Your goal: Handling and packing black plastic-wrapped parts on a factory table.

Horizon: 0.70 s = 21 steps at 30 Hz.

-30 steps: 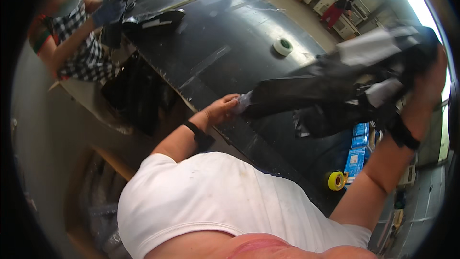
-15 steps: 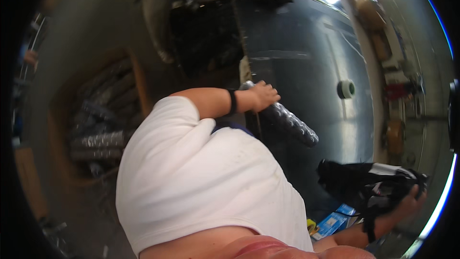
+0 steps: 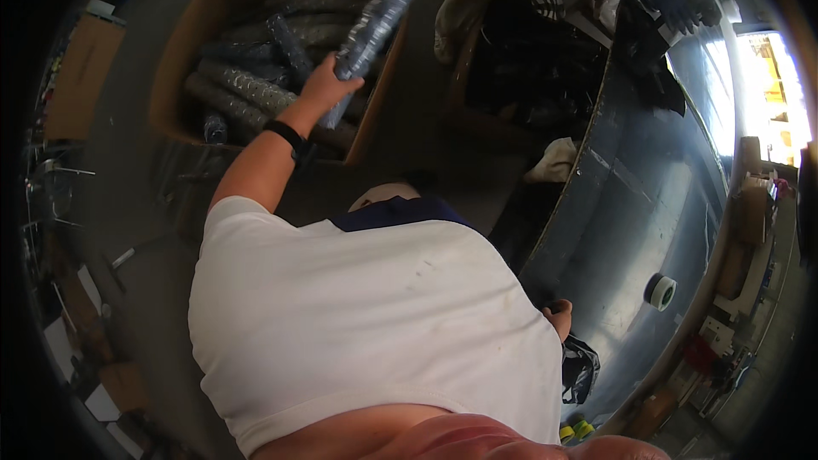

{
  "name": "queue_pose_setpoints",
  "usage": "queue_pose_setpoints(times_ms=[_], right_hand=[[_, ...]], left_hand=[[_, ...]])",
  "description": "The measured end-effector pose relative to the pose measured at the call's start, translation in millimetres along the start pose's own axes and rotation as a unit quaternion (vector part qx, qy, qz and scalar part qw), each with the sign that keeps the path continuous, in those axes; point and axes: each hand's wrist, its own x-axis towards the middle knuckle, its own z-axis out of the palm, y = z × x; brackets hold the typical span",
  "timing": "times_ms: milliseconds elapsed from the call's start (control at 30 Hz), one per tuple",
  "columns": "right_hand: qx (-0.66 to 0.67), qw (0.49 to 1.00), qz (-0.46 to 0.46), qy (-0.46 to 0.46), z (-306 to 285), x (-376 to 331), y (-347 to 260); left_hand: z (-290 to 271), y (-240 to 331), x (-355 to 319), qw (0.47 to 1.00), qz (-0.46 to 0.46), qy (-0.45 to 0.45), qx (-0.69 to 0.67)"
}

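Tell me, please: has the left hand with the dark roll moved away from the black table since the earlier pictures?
Yes. The left hand with the wrapped roll left the black table edge and is now over the cardboard box of rolls on the floor.

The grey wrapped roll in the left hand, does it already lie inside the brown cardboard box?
No, the left hand holds the grey wrapped roll raised above the brown cardboard box.

Left hand (image 3: 328,85) grips a wrapped roll (image 3: 372,24) above a cardboard box (image 3: 183,51) of rolls
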Motion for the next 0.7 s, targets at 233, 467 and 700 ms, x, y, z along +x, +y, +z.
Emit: queue_pose_setpoints(times_ms=[233,467,700], right_hand=[[-0.029,1.0,-0.005,-0.01,-7,-7,9],[-0.019,0.974,-0.085,0.21,-62,-44,-89],[0.297,0.781,-0.367,0.408,-121,-105,-187]], left_hand=[[46,17,50,0.952,-0.026,-0.086,0.294],[201,208,-36,0.764,0.423,-0.478,0.098],[345,300,-157,0.335,0.575,-0.72,-0.198]])
